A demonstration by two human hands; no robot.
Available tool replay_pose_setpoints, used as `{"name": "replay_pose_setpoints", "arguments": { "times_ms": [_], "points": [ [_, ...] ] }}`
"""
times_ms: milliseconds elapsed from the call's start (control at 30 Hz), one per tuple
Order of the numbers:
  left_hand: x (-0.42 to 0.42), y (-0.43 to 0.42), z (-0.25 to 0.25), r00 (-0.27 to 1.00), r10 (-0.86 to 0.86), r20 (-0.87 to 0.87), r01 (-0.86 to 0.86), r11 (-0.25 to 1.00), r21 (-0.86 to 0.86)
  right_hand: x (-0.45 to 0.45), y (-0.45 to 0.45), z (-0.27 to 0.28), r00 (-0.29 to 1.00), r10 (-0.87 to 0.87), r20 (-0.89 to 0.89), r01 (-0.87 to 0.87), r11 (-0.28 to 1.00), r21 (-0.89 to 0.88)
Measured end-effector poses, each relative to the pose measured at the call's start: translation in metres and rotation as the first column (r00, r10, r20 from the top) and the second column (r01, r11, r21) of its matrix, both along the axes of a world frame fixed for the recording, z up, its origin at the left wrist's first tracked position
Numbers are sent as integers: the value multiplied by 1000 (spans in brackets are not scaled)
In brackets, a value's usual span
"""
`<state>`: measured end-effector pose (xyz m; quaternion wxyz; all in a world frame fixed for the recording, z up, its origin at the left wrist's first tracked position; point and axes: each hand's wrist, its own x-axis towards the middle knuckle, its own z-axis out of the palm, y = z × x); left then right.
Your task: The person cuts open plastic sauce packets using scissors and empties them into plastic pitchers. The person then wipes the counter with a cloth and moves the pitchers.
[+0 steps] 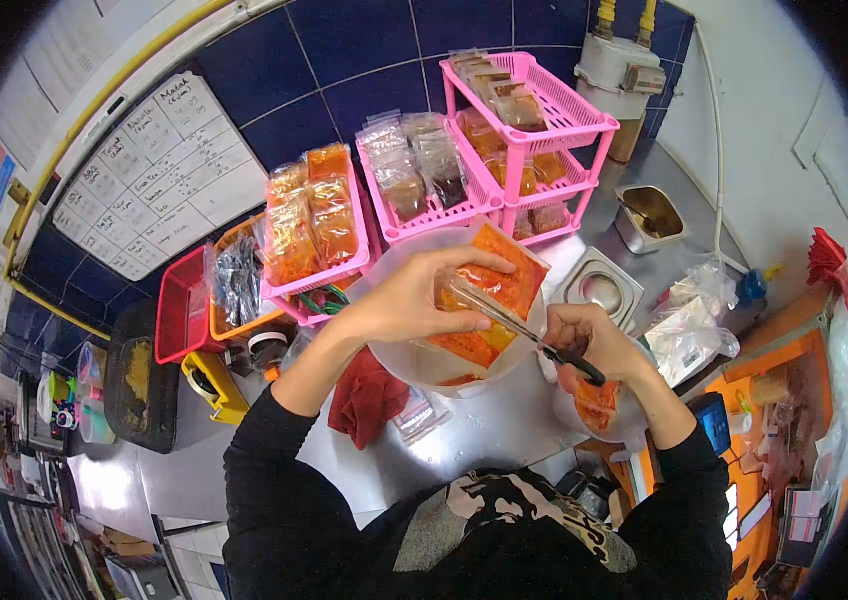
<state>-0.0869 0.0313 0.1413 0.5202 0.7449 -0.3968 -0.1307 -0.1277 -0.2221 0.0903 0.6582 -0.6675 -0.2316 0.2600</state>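
My left hand (424, 290) is closed on a clear plastic packet of orange sauce (499, 268), tilted above a large white bowl (399, 355). In my right hand (584, 340) is a pair of scissors with metal blades (504, 318) and black handles. The blades reach across to the packet beside my left thumb; their tips are hard to make out. More orange sauce (469, 345) shows in the bowl below, and whether it is loose or in a packet is unclear. Under my right wrist stands a smaller bowl with an orange packet (599, 402), partly hidden by my forearm.
Pink baskets (424, 225) of filled packets stand along the tiled wall, with a pink tiered rack (569, 125) at right. A metal container (649, 220) with a spoon sits behind a steel lid (599, 287). A red cloth (369, 395) and a yellow tape dispenser (216, 388) lie left.
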Motion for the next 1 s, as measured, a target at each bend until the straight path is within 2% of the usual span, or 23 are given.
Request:
{"name": "replay_pose_setpoints", "arguments": {
  "times_ms": [67,133,167,233,267,333,467,567,667,733,767,833,967,1000],
  "points": [
    [0,-2,0,999,-9,46,8,1000,15,0,0,-1,1000,-4,-22,4,1000,-22],
    [-4,-7,1,998,-16,-62,16,1000,-4,0,3,-4,1000,-17,8,16,999,41],
    [-4,-6,3,998,-15,-62,15,1000,-4,0,2,-4,1000,-16,8,16,999,41],
    [-2,-6,7,999,-17,48,17,1000,-2,1,0,-5,996,-35,-78,39,998,48],
    [-2,-5,7,999,-16,48,16,1000,-2,1,0,-3,996,-34,-78,38,998,47],
    [-2,-5,4,1000,-9,21,9,1000,3,0,1,0,1000,-15,-16,15,1000,11],
    [-4,-7,-2,998,-31,-47,31,999,-16,2,4,-3,1000,3,-3,-3,1000,30],
    [-4,-5,5,998,-22,55,20,999,35,0,4,4,997,4,-77,0,999,54],
    [-5,-6,5,995,-23,95,19,999,44,0,5,1,1000,-17,8,16,999,27],
    [-8,-9,1,993,-31,-112,29,999,-24,3,4,-6,1000,18,2,-18,999,31],
    [-7,-9,1,993,-31,-112,28,999,-24,2,5,-5,1000,18,2,-18,999,31],
    [-5,-7,3,998,-40,54,38,999,35,0,7,-3,998,-18,-57,22,998,64],
    [0,-4,0,996,-39,81,39,999,4,1,4,-8,999,-27,-17,28,997,75],
    [1,-4,-3,994,-45,-99,37,996,-84,3,3,-12,999,-23,-34,26,997,71]
  ]
}}
